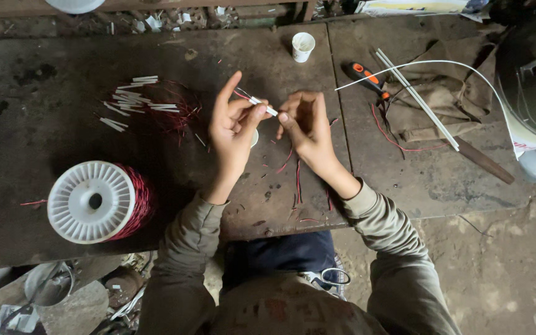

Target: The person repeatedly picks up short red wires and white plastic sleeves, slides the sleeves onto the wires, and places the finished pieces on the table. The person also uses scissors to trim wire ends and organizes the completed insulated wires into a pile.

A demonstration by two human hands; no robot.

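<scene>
Head view: left hand [234, 127] and right hand [304, 124] were raised close together over the middle of the dark worktop [44, 124]. Left fingers [252, 115] were closed, pinching a short white tube [263, 105] with thin red wire [241, 95] running out of its far end. Right fingers were curled beside the tube's near end; whether they gripped it, could not tell. A white spool [94, 201] of red wire lay near left. A pile of cut white tubes [134, 99] sat far left. A small white cup [303, 46], an orange-handled screwdriver [367, 77] and a brown cloth [448, 93] lay to the right.
</scene>
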